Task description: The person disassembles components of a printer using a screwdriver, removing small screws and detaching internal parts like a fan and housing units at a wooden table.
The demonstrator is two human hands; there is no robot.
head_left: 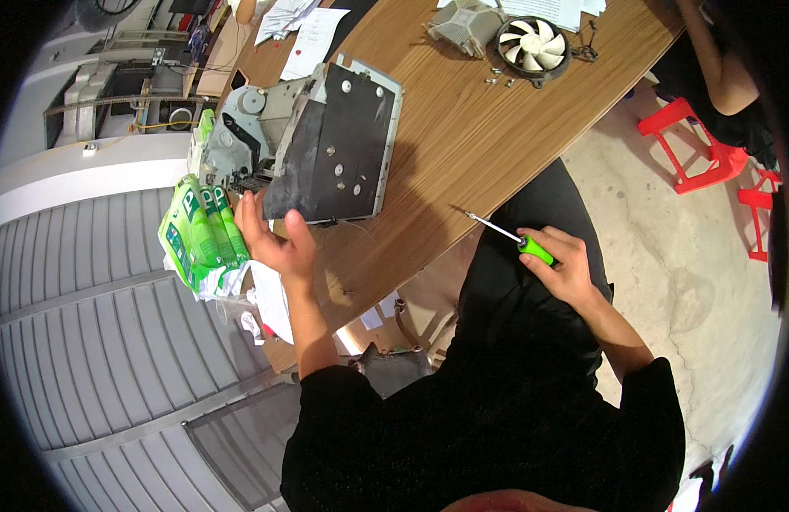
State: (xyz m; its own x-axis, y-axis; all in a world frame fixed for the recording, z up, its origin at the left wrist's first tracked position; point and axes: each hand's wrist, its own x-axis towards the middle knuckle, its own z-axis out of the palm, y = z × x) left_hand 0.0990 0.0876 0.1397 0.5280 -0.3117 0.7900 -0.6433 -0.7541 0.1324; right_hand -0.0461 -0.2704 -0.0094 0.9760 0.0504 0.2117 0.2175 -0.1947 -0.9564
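Note:
My right hand [565, 266] is closed around the green handle of a screwdriver [502, 229], over my right thigh. Its thin shaft points left toward the table edge, and something small and dark seems to sit at the tip. My left hand [279, 246] is raised with fingers apart and holds nothing. Just beyond it stands a partly stripped machine [339, 145] with a dark flat panel, several round white fittings and a grey mechanism on its left side. Whether my left fingertips touch the machine I cannot tell.
Green packs [198, 230] lie at the table's left edge. Across the wooden table [463, 111] are a round fan [533, 47], a grey metal part [465, 27], loose screws [499, 78] and papers [313, 43]. Another person's arm [723, 72] and red stools [697, 149] are at the right.

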